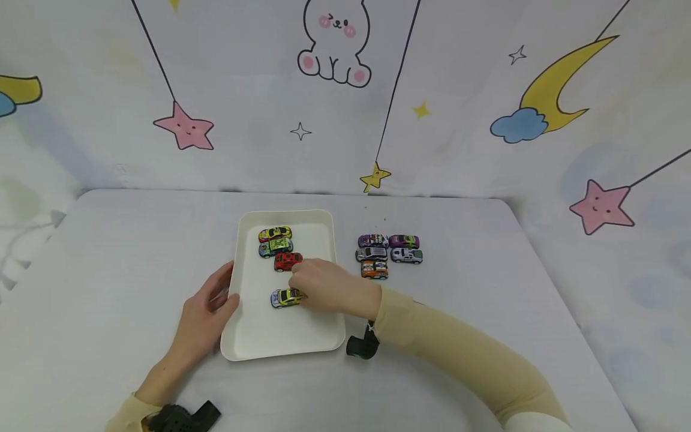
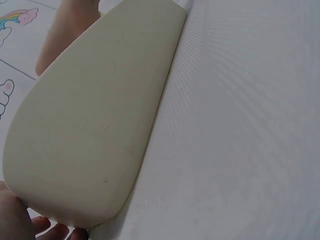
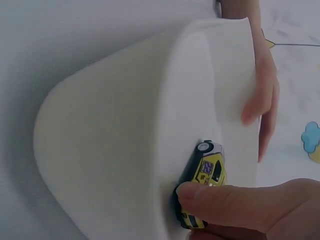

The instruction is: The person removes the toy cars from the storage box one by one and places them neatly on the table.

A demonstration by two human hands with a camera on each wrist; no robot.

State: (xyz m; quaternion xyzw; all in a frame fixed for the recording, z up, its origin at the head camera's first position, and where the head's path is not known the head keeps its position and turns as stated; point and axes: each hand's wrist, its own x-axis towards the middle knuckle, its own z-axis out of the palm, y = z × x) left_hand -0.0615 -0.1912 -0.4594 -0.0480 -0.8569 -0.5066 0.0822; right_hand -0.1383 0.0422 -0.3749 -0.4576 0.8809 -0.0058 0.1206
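A white rectangular tray (image 1: pixel 254 336) lies on the table. My left hand (image 1: pixel 202 318) holds its left rim, thumb on the inner side and fingers outside, as the right wrist view shows. Over the tray my right hand (image 1: pixel 329 288) pinches a yellow and white toy car (image 3: pixel 212 167) between thumb and fingers. Its rear part is hidden by the hand in the head view. Farther up in the tray sit a yellow toy car (image 1: pixel 275 234), a green one (image 1: pixel 276 247) and a red one (image 1: pixel 286 261), the red one close to my right hand.
Right of the tray several toy cars stand grouped: purple ones (image 1: pixel 404 241), silver-grey ones (image 1: pixel 407 256) and an orange one (image 1: pixel 375 270). A patterned backdrop (image 1: pixel 243 90) rises behind the table (image 1: pixel 464 234). Black wrist devices (image 1: pixel 363 345) hang at both wrists.
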